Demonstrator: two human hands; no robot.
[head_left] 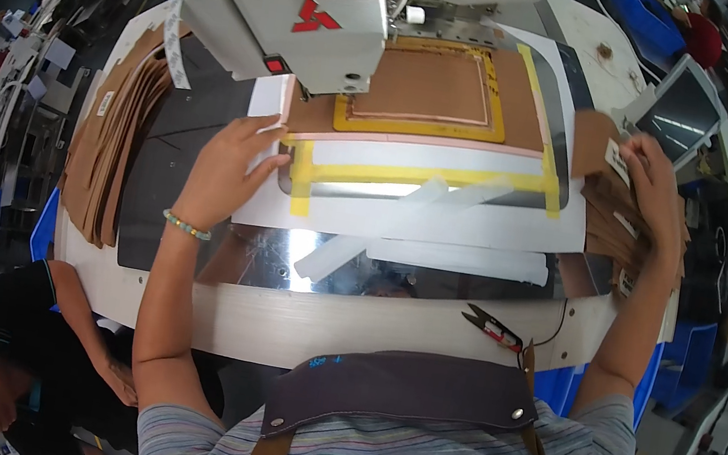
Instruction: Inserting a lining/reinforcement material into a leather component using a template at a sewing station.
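Observation:
A brown fabric piece [525, 110] lies flat under the head of a sewing machine [319, 30], with a yellow frame [418, 129] on top of it. White sheeting edged with yellow tape [410, 178] surrounds the piece. My left hand [237, 160] rests at the near left corner of that work, thumb and fingers apart, next to a small white strip [270, 98]. Over on the right, my right hand [654, 188] grips a brown piece with a white label [617, 161], above a stack of similar brown pieces [613, 219].
Another stack of brown pieces [114, 150] stands at the left. Thread snips [496, 328] lie by the table's near edge [244, 323]. Translucent strips [459, 257] lie on the shiny plate. A dark screen [683, 107] stands at the far right. A co-worker [14, 334] sits at the lower left.

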